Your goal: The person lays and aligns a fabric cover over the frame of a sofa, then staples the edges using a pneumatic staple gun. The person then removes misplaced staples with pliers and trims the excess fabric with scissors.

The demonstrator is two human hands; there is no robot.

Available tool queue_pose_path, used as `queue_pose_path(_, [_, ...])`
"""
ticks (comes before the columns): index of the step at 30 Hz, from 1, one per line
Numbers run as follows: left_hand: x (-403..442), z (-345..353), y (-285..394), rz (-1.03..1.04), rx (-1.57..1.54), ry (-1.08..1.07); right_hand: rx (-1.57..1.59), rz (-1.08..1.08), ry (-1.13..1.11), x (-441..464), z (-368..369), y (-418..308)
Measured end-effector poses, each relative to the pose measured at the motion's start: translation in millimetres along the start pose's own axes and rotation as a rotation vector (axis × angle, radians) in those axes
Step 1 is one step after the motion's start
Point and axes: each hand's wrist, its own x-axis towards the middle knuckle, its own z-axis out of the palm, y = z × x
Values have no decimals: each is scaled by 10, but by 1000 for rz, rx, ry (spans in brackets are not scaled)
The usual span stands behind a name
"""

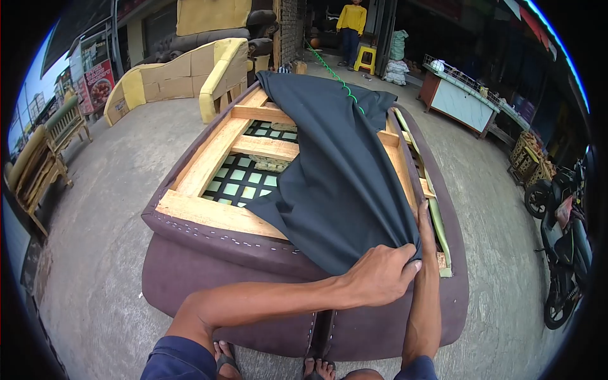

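Note:
A large purple-brown upholstered seat frame (209, 249) lies with its wooden underside up, rows of staples along its edge. Loose black fabric (342, 171) drapes over the slats and webbing. My left hand (382, 272) reaches across to the right and pinches a gathered corner of this fabric near the frame's edge. Just beyond it, my right hand (427, 235) lies along the right rail with its fingers stretched forward; part of it is hidden behind the fabric and my left hand. A green coiled air hose (335, 75) runs onto the fabric from behind.
An unfinished sofa frame (177, 76) stands at the back left, with wooden benches (38, 168) beyond. A person in a yellow top (352, 22) stands near a yellow stool (365, 59). To the right are a white counter (459, 101) and a parked motorcycle (560, 247).

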Motion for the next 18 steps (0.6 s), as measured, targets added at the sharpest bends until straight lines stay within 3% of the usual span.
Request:
queue_pose_path(2, [-5, -3, -23, 39, 161, -85, 59, -21, -22, -517, 385, -65])
queue_pose_path(4, [23, -397, 70, 89, 27, -472, 122, 48, -69, -838, 561, -7])
queue_pose_path(6, [-51, -688, -145, -32, -55, -72, 248, 143, -103, -842, 620, 75])
queue_pose_path(7, [-42, -898, -407, -67, 86, 128, 290, 203, -144, -901, 650, 61])
queue_pose_path(8, [-70, -1150, -658, -101, 239, 213, 263, 285, -49, -934, 671, 105])
queue_pose_path(9, [-137, -1431, -1011, -298, 277, 262, 217, 303, -86, -960, 650, 167])
queue_pose_path(10, [-253, -1685, -1528, -365, 256, 391, 164, 322, -124, -982, 612, 247])
queue_pose_path(11, [-349, -1996, -1590, -478, 542, 177, 172, 340, -114, -968, 601, 339])
queue_pose_path(12, [-495, -2160, -1841, -584, 745, 122, 177, 317, -109, -927, 598, 343])
queue_pose_path(13, [-634, -2308, -2194, -469, 897, 102, -94, 275, 41, -877, 644, 358])
queue_pose_path(14, [-696, -2444, -2599, -495, 940, 59, -369, 243, 190, -840, 701, 390])
queue_pose_path(15, [-649, -2534, -3118, -588, 940, -5, -372, 242, 183, -783, 742, 450])
queue_pose_path(18, [-245, -2516, -4834, -911, 891, -125, -1359, 37, 100, -558, 884, 644])
